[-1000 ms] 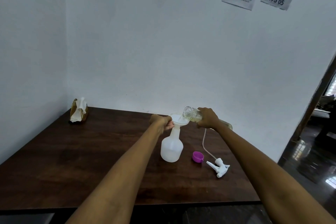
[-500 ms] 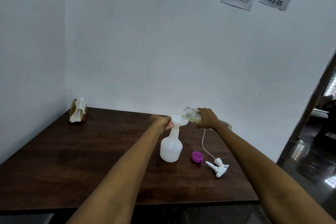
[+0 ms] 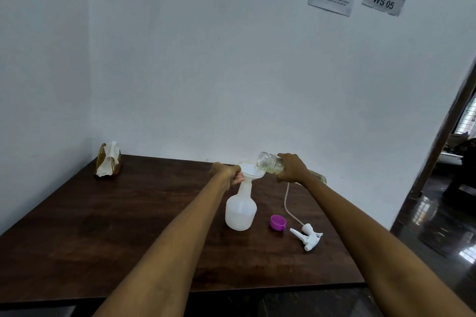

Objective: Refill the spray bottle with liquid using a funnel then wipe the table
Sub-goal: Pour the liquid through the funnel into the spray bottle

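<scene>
A translucent white spray bottle [image 3: 240, 211] stands upright on the dark wooden table [image 3: 103, 234], with a white funnel [image 3: 248, 171] seated in its neck. My left hand [image 3: 226, 174] grips the funnel's rim at its left side. My right hand [image 3: 292, 167] holds a clear bottle [image 3: 270, 163] tipped on its side, mouth over the funnel, with pale yellowish liquid inside. The white trigger sprayer head [image 3: 307, 237] with its thin tube lies on the table to the right, beside a purple cap [image 3: 277, 222].
A tissue holder [image 3: 108, 161] with white tissue stands at the table's far left corner by the wall. The table's right edge borders an open doorway [image 3: 450, 188]. Two paper notices hang on the wall.
Both hands and the tipped bottle hold almost the same pose over the funnel; only the camera view shifts slightly.
</scene>
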Tool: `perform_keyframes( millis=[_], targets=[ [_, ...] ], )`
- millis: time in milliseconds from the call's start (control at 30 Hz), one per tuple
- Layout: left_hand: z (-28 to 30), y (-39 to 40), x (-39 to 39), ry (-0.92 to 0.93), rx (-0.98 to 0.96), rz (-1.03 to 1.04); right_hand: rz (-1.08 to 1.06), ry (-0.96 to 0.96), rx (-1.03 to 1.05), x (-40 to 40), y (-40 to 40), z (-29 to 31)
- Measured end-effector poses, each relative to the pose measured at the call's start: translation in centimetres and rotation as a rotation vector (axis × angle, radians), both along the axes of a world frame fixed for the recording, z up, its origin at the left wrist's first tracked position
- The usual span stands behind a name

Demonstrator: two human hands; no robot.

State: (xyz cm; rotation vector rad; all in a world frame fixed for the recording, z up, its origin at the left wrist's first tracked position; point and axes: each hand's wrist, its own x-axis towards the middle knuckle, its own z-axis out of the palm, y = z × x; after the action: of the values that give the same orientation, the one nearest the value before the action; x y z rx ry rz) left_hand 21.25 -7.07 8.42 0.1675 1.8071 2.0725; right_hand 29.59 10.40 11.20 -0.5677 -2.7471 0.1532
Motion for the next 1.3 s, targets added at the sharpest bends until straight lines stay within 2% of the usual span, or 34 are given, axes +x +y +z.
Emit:
perform_keyframes(
  millis=[1300],
  targets=[
    [0.38,-0.3,0.57,-0.002,0.014,0.003,0.001,-0.013,0.03,-0.14,-0.38,0.09]
  ],
)
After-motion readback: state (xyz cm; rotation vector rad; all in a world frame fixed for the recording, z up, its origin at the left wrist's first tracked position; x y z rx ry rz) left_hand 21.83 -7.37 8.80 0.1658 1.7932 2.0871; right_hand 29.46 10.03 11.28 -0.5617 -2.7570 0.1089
